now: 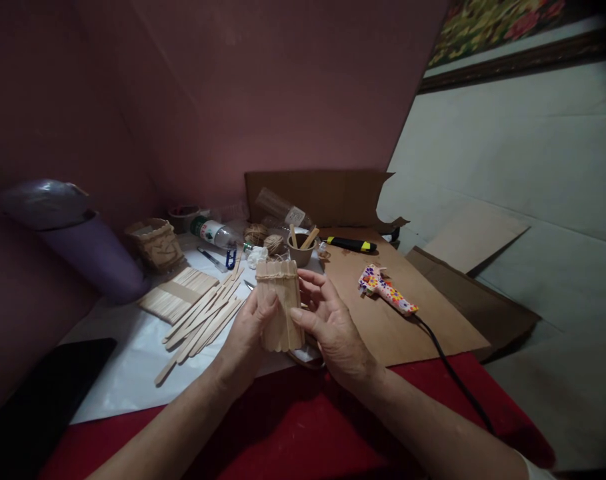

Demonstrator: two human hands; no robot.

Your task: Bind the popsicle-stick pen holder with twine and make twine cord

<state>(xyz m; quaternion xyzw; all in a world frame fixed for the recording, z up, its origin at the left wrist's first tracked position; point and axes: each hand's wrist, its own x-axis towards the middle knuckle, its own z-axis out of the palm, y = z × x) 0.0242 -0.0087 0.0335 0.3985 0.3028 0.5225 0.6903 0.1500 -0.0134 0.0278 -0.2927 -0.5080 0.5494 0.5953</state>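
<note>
Two bare hands hold one wooden piece (281, 313), made of flat sticks joined side by side, with a twine band (277, 275) near its top. It stands nearly upright in the air, above the middle of the table's front edge (303, 427). The left hand (245, 333) has its thumb pressed on the front face; its other fingers are hidden behind. The right hand (335, 327) closes on the right side, thumb on the face, the other fingers slightly apart from each other. I think this two-sided grip keeps the piece steady and its face open to view.

Toward the table's left edge, loose sticks (203, 327) lie on a white sheet (115, 383), perhaps for easy reach. The glue gun (383, 290) lies on cardboard (427, 330) nearer the right edge, probably to protect the red cloth (293, 443); its cord (450, 370) runs toward the right front corner.
</note>
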